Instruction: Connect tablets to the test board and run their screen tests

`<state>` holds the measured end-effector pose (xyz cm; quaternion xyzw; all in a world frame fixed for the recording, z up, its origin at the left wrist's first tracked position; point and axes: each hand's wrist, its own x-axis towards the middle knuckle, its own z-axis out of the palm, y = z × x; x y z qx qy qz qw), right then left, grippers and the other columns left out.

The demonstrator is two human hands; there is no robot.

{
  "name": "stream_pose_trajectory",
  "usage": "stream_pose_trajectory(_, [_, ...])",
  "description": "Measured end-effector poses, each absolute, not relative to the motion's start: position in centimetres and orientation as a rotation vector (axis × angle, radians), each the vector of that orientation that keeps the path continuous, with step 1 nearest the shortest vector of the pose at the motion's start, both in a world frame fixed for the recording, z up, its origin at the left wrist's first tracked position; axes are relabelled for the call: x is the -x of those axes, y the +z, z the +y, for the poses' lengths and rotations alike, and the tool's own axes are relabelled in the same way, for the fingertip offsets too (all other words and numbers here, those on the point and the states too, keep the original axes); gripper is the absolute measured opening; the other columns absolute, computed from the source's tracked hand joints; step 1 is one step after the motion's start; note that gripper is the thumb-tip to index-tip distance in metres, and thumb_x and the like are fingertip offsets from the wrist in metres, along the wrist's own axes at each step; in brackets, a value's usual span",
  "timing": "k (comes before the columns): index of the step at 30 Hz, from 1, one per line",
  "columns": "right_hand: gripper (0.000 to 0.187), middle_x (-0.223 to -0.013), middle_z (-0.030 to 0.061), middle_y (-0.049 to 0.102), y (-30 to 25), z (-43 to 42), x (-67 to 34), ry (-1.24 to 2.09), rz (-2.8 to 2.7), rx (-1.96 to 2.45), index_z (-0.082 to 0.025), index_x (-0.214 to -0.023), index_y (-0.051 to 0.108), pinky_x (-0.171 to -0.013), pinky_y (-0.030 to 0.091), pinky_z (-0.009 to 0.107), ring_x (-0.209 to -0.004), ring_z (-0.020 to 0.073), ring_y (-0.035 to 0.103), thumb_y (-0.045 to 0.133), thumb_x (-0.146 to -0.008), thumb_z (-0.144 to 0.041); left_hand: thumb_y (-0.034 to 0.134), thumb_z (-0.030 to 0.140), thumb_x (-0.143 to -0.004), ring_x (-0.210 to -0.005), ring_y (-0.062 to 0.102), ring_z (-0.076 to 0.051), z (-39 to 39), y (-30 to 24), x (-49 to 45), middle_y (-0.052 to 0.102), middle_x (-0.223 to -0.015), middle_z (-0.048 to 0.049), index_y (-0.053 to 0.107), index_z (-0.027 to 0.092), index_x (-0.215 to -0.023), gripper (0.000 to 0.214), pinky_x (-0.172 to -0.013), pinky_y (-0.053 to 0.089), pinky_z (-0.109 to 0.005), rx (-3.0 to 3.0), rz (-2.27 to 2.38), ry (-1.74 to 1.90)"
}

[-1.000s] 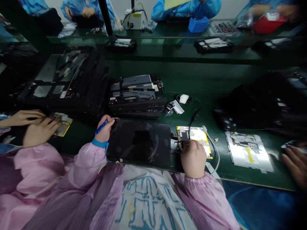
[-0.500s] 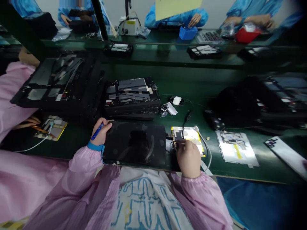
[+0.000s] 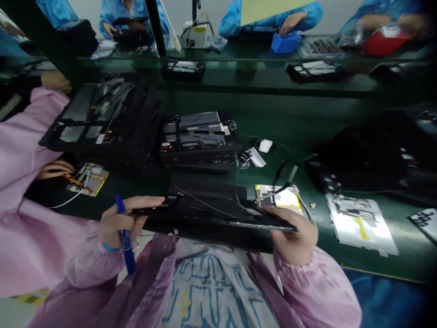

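Observation:
A thin black tablet screen (image 3: 221, 215) is tipped nearly edge-on at the bench's front edge, its underside with loose thin wires facing away and up. My left hand (image 3: 118, 224) pinches its left end, with a blue pen (image 3: 124, 237) tucked between the fingers. My right hand (image 3: 296, 234) grips the right end, thumb on top and fingers beneath. A flat black panel (image 3: 208, 187) lies just behind the screen. Behind my right hand is a yellow-edged tablet board assembly (image 3: 280, 196), with a dark cable (image 3: 277, 180) and a grey strip running over it.
A stack of tablet housings (image 3: 200, 141) stands ahead, a taller stack (image 3: 99, 114) to its left. A computer mouse (image 3: 329, 182) and a silver plate (image 3: 363, 223) lie right. Another person's hand (image 3: 54, 169) works on a board at left; people in blue sit opposite.
The screen has gone from lying flat, face up, to tilted on edge. My right hand has left the cable area and taken the screen's right end; the pen has swung downward.

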<state>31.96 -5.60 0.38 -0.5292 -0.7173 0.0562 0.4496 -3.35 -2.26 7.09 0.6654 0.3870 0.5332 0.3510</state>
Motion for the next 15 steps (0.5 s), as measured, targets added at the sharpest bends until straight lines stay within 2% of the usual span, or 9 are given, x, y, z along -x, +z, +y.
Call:
stream_pose_trajectory(3, [0.024,-0.087,0.0065,0.073,-1.1,-5.1,-31.8,0.221,-1.881,1.335,-0.022,-0.095,0.066,-0.068,0.057,0.033,-0.08,0.0202,0.07,0.046,-0.083,-0.017,0.06,-0.005,-0.066,-0.095,0.069,-0.024,-2.0,5.4,4.2,0.071,-0.108,0.0038,0.051,0.019,-0.054,0.028,-0.085,0.059,-0.044,-2.345,0.878,1.213])
stream_pose_trajectory(6, [0.025,-0.092,0.0074,0.072,-2.2,-5.5,-31.5,0.297,-1.92,1.312,-0.02,-0.098,0.063,-0.075,0.057,0.033,-0.088,0.0197,0.069,0.045,-0.082,-0.012,0.06,-0.002,-0.07,-0.1,0.068,-0.023,-2.4,2.6,4.8,0.072,-0.106,0.0001,0.058,0.021,-0.061,0.025,-0.088,0.058,-0.044,-2.496,0.956,1.015])
stream_pose_trajectory(8, [0.025,-0.099,0.0099,0.07,-2.7,-5.9,-31.2,0.314,-1.928,1.385,-0.019,-0.103,0.061,-0.082,0.055,0.039,-0.096,0.0222,0.066,0.047,-0.083,-0.017,0.06,0.002,-0.073,-0.102,0.067,-0.022,-3.0,1.1,5.2,0.073,-0.105,-0.0015,0.059,0.021,-0.062,0.022,-0.091,0.056,-0.043,-2.487,1.014,0.892])
stream_pose_trajectory(12, [0.044,-0.126,0.0179,0.059,-2.8,-5.8,-29.2,0.205,-2.01,1.583,-0.012,-0.126,0.051,-0.1,0.039,0.056,-0.127,0.032,0.047,0.049,-0.088,-0.035,0.065,0.012,-0.074,-0.103,0.066,-0.022,-3.3,-0.1,6.0,0.073,-0.102,-0.005,0.058,0.021,-0.06,0.018,-0.096,0.052,-0.042,-2.395,1.045,0.708])
stream_pose_trajectory(15, [0.047,-0.136,0.0172,0.051,-2.6,-5.3,-26.4,0.167,-2.152,1.642,-0.013,-0.135,0.044,-0.106,0.027,0.061,-0.134,0.0312,0.038,0.043,-0.092,-0.033,0.072,0.033,-0.072,-0.104,0.065,-0.026,-2.7,0.3,5.5,0.072,-0.102,-0.0091,0.056,0.021,-0.065,0.021,-0.099,0.047,-0.046,-2.229,1.058,0.678])
